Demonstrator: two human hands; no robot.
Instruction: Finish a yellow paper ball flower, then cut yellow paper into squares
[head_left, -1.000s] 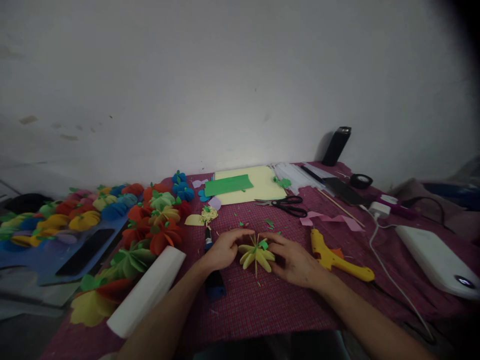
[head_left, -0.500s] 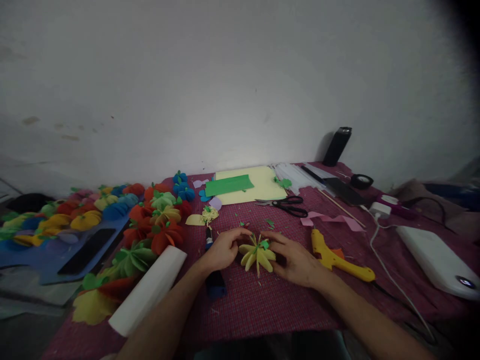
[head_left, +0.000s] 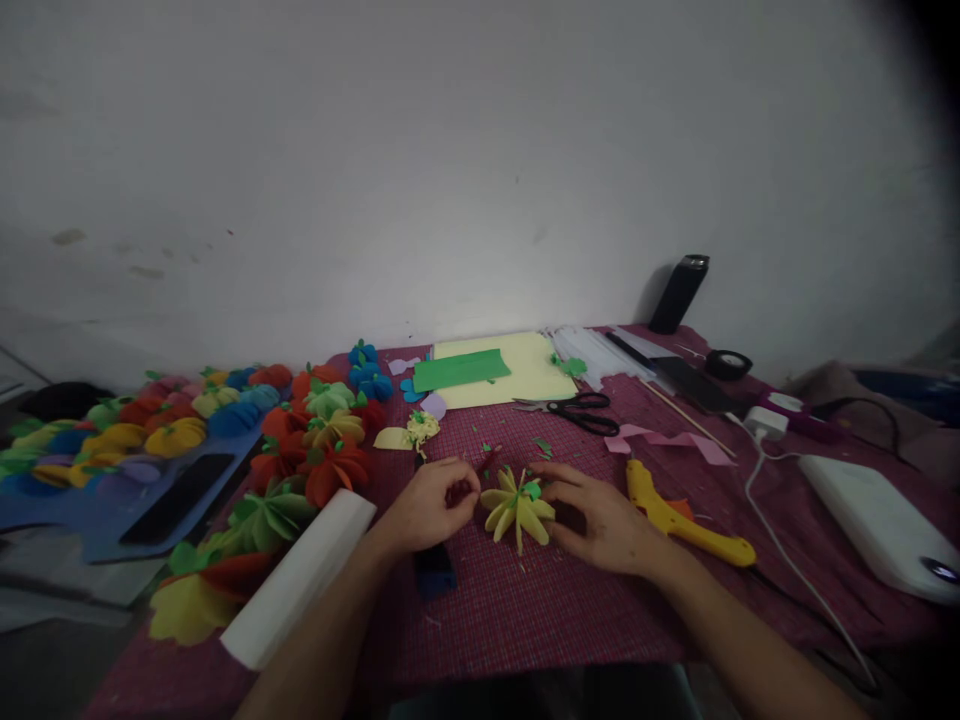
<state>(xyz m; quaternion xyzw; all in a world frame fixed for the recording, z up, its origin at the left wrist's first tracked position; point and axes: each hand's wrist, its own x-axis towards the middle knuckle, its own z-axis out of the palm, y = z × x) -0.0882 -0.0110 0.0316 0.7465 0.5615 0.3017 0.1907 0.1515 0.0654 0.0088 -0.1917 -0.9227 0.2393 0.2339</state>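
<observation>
A small yellow paper pumpkin, made of folded petals with a green paper bit on top, sits on the red checked cloth. Curved around its right side, my right hand steadies it between fingers and thumb. My left hand is just left of the pumpkin and apart from it, thumb and forefinger drawn together in a pinch; whatever they hold is too small to make out. Beneath that hand lies a dark blue and black object, partly hidden. Green paper scraps are scattered behind the pumpkin.
Finished paper pumpkins crowd the left, beside a white roll. Behind are black scissors, green paper and yellow sheets. On the right lie a yellow glue gun, white power bank and cables.
My left hand has drawn back leftward from the pumpkin's top, its fingers curling into a pinch. The right hand stays at the pumpkin, which has barely moved.
</observation>
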